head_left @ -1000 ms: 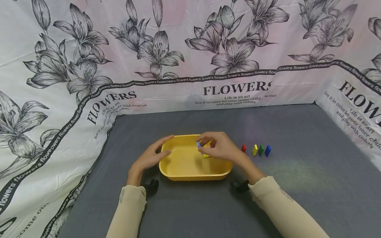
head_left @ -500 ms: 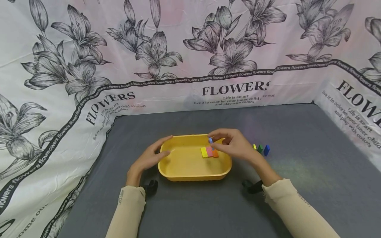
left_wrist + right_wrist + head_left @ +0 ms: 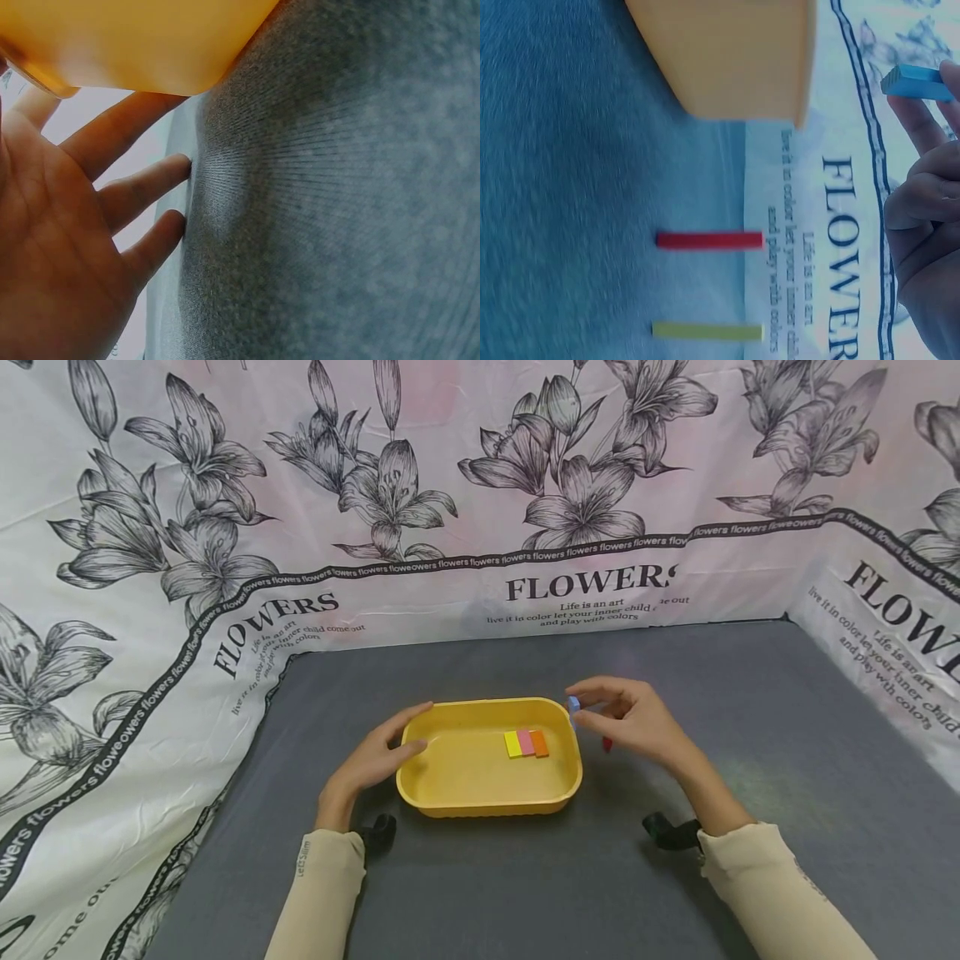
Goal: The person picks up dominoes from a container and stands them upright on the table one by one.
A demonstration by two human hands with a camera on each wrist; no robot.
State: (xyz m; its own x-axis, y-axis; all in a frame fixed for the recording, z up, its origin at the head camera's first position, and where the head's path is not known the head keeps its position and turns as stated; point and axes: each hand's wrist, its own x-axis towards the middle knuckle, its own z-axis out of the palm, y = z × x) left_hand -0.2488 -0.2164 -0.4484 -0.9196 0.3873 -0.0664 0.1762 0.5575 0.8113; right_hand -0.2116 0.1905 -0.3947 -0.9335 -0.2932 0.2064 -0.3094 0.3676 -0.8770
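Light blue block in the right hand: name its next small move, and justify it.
Probably lower the light blue block to the table near the red block. The right hand pinches it and has carried it from over the tray to its right rim; outside, the red block and a yellow block stand upright.

Right of the yellow tray, I note the right hand hiding most of a red block; a yellow block, farther from the tray, is covered entirely in the head view, slightly blurred from the wrist. Fingers mask part of the light blue block. At the tray's left, the left hand conceals its own lower fingers. Nearer than the tray, both sleeves run off the bottom edge.
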